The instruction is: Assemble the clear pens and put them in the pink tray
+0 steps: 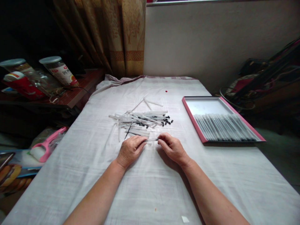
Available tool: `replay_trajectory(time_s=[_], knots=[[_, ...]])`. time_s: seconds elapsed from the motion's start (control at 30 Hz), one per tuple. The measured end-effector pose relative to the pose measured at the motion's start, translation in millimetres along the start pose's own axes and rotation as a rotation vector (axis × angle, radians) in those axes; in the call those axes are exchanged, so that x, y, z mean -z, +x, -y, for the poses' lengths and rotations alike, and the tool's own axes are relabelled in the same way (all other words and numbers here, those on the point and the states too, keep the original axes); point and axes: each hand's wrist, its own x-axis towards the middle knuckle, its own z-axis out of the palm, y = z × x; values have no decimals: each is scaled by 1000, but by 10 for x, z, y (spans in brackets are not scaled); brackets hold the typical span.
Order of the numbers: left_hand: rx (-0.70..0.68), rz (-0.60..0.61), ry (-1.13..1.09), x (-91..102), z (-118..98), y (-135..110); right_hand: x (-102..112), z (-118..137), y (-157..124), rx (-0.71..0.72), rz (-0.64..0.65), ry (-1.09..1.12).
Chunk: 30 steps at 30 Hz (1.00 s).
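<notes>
Between my hands, low over the cloth, lies a thin clear pen (152,140) with a dark part at its right end. My left hand (131,149) pinches the left end, fingers closed. The right end sits between the thumb and fingers of my right hand (172,147), closed as well. Just beyond my hands is a loose heap of clear pen barrels (140,117), some with dark refills in them. Several small black plugs (169,122) are scattered at the heap's right side. Fingers partly hide both ends of the pen.
On the right stands a pink-edged box lid (192,120) with a row of clear pens (222,128). A tiny red piece (166,91) lies toward the back; a white scrap (185,219) is near the front. Jars (59,72) and pink scissors (48,145) are at the left.
</notes>
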Motion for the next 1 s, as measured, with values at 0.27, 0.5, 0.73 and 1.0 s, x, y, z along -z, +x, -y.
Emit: replay_trajectory(time_s=[0.27, 0.5, 0.73, 1.0], knots=[[46, -42, 85, 16, -46, 24, -7, 25, 1, -28, -41, 67], [67, 15, 109, 55, -18, 28, -7, 32, -8, -109, -51, 199], [82, -43, 30, 10, -16, 9, -40, 7, -4, -174, -28, 285], [43, 1, 34, 18, -5, 14, -52, 16, 8, -77, 19, 171]])
